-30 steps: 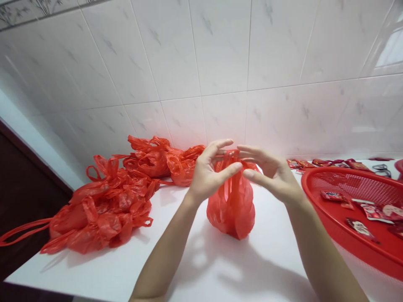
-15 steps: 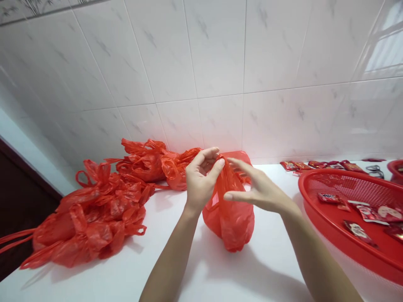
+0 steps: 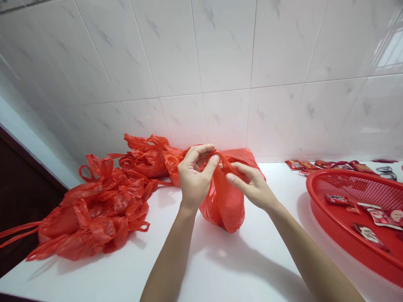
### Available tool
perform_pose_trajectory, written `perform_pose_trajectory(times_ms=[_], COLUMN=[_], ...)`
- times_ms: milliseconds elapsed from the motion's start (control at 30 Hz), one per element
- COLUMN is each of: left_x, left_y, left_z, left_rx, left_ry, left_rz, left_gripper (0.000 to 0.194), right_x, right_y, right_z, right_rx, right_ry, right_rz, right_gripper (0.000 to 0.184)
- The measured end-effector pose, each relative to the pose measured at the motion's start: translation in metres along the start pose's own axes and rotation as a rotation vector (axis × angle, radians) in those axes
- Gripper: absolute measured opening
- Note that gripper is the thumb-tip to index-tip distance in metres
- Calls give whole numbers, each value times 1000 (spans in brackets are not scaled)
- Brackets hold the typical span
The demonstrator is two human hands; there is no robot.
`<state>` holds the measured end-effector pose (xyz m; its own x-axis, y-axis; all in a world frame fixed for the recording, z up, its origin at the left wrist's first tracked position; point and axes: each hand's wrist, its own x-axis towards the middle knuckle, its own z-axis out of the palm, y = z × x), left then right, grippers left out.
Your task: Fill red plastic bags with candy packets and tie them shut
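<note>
A red plastic bag (image 3: 224,206) stands bulging on the white counter, its handles gathered upward. My left hand (image 3: 193,178) pinches one handle strip between thumb and fingers. My right hand (image 3: 250,186) grips the neighbouring strip (image 3: 228,162) close by, so the hands nearly meet above the bag. The bag's contents are hidden by the opaque plastic. Behind my left hand, another bag (image 3: 174,165) touches this bag's far side.
A heap of knotted red bags (image 3: 94,209) lies at the left, with more (image 3: 146,157) behind it against the tile wall (image 3: 201,63). A red mesh basket (image 3: 310,193) at the right holds red packets (image 3: 338,199). More packets (image 3: 302,165) and glasses (image 3: 385,173) lie beyond it.
My hands have come down and closer together, and my right hand now grips a handle strip. The bag's top spreads wider. The view has shifted slightly.
</note>
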<state>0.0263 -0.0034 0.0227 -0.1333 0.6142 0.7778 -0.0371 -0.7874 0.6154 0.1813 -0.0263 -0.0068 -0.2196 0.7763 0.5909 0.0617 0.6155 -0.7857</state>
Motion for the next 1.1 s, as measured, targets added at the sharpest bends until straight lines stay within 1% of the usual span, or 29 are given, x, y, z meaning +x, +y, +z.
perform_pose_trajectory(times_ms=[100, 167, 200, 267, 333, 367, 433, 500, 533, 600, 633, 700, 733, 767, 800, 833, 867, 933, 1000, 1100], left_x=[-3, -5, -5, -5, -3, -1, 2, 4, 5, 5, 5, 5, 4, 4, 4, 3, 3, 3, 3, 2], left_y=[1, 1, 1, 3, 6, 8, 12, 17, 19, 21, 22, 21, 20, 19, 16, 14, 11, 6, 2, 0], left_z=[2, 4, 4, 2, -2, -5, -13, -20, -24, -29, -31, -30, -29, -27, -24, -21, -19, -14, -11, -8], left_rx=[17, 43, 53, 63, 55, 45, 1, -79, -125, -200, -224, -239, -231, -215, -192, -164, -135, -86, -52, -26], left_ry=[-11, -28, -34, -42, -57, -76, -165, -301, -375, -508, -557, -616, -623, -618, -605, -587, -568, -530, -498, -454], left_rz=[23, 57, 75, 102, 115, 112, 85, 29, 2, -35, -46, -67, -80, -91, -99, -103, -100, -82, -55, -31], left_gripper=[13, 13, 13, 15, 18, 19, 21, 20, 19, 17, 16, 16, 17, 18, 20, 20, 21, 19, 19, 19], right_x=[-3, -4, -4, -3, 0, 1, 3, 4, 4, 2, 0, -4, -5, -7, -8, -8, -9, -8, -6, -4], right_y=[3, 6, 6, 7, 5, 4, 3, 1, 1, -2, -4, -9, -11, -13, -14, -15, -15, -14, -11, -7], right_z=[11, 17, 18, 17, 11, 7, 0, -6, -7, -8, -8, -8, -8, -8, -9, -9, -10, -12, -14, -16], right_rx=[-80, -63, -20, 137, 329, 412, 521, 534, 498, 344, 245, 70, 15, -16, -24, -16, 9, 84, 164, 269], right_ry=[-19, 3, 21, 82, 192, 239, 287, 250, 212, 132, 81, -38, -104, -166, -212, -236, -241, -227, -212, -217], right_rz=[4, -17, -12, 43, 110, 146, 203, 269, 305, 353, 353, 294, 256, 233, 224, 230, 245, 278, 293, 277], right_gripper=[30, 26, 25, 29, 30, 31, 31, 30, 27, 19, 15, 16, 13, 7, 6, 13, 19, 26, 25, 22])
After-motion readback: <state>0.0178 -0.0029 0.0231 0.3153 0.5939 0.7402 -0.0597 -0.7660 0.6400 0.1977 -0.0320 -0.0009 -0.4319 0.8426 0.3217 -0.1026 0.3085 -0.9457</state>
